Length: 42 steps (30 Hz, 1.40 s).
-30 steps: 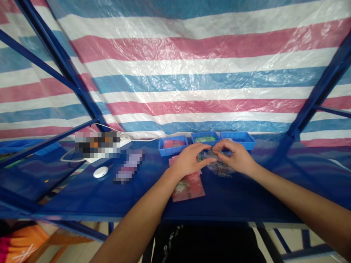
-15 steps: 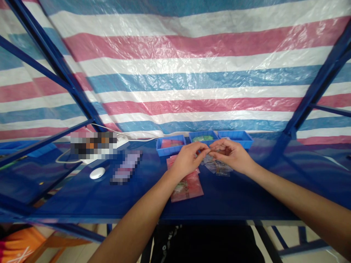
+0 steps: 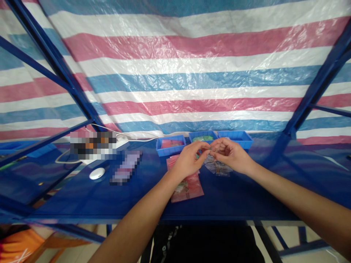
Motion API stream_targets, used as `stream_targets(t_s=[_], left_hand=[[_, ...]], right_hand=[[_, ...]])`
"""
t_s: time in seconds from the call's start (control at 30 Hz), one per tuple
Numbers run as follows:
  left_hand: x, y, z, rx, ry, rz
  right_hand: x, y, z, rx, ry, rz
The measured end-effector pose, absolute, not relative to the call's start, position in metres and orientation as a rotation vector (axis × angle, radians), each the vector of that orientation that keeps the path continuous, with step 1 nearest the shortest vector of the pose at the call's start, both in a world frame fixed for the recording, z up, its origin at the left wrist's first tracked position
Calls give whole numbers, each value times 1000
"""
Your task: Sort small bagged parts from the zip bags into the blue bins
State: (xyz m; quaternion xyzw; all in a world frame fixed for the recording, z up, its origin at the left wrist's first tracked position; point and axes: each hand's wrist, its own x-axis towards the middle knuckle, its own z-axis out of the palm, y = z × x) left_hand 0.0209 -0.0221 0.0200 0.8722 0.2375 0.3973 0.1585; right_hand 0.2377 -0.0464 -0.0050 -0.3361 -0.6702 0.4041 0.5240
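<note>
My left hand [image 3: 192,157] and my right hand [image 3: 231,155] meet fingertip to fingertip above the blue table. Both are closed in a pinch, and what lies between the fingers is too small to make out. Below them rests a pile of small clear plastic bags [image 3: 219,168]; what is inside these is not clear. Under my left wrist, partly covered, lie pink plastic bags [image 3: 192,190], with something pale and greenish showing in one.
Along the back stand three blue trays: one with pink bags [image 3: 164,152], one with green contents [image 3: 193,135], one at right [image 3: 248,140]. On the left are a white round case [image 3: 97,173], a blurred phone-like slab [image 3: 126,167] and a white power strip [image 3: 89,159]. Blue posts frame the table.
The left fingers have spread slightly and shifted a little at the pinch, while the right hand stays nearly where it was. Bags and trays have not moved.
</note>
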Motion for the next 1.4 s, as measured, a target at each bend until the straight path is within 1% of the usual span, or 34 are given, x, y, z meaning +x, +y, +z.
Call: stream_targets(t_s=[0.27,0.57,0.73,1.23,1.4], left_hand=[[21,-19,16,2463,727,1069],[21,-18,15,2485,731,1013],[19,-18,15,2513,755,1034],[20,-20,20,2434,761,1084],[21,-21,20,2403,770,1125]], right_hand=[[242,-38,-16,-841,-1575,944],[240,-42,-11,-819,-1558,982],[244,-41,-11,-850,-1634,852],[237,-42,-15,-800,-1523,1021],[238,-40,-19,-790,-1514,1009]])
